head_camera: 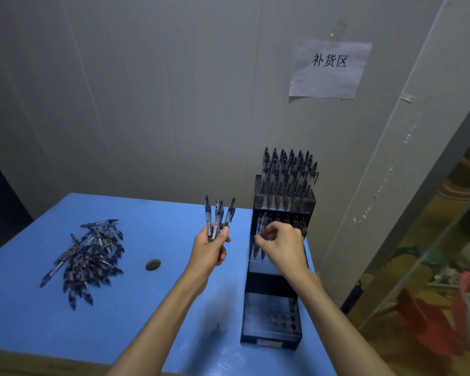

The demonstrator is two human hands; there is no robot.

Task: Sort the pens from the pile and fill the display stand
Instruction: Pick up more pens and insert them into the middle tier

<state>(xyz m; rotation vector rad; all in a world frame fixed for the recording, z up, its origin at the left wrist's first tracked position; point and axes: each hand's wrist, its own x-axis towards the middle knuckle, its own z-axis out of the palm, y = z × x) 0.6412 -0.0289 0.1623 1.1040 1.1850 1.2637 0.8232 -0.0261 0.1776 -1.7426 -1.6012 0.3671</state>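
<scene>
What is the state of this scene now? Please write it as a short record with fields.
left hand: left hand grips a bundle of pens, held upright
right hand: right hand pinches a pen at the display stand middle tier
top tier: full of pens
front tier: holes empty
pen pile: pen pile lies on the blue table, left side
wall: paper sign

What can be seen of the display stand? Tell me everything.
The display stand is black, stepped in tiers, with clear fronts, standing upright at the blue table's right edge by the wall. The top tier is packed with upright pens, the nearest shows empty holes. The right hand is at its middle tier, where a few pens stand.
</scene>
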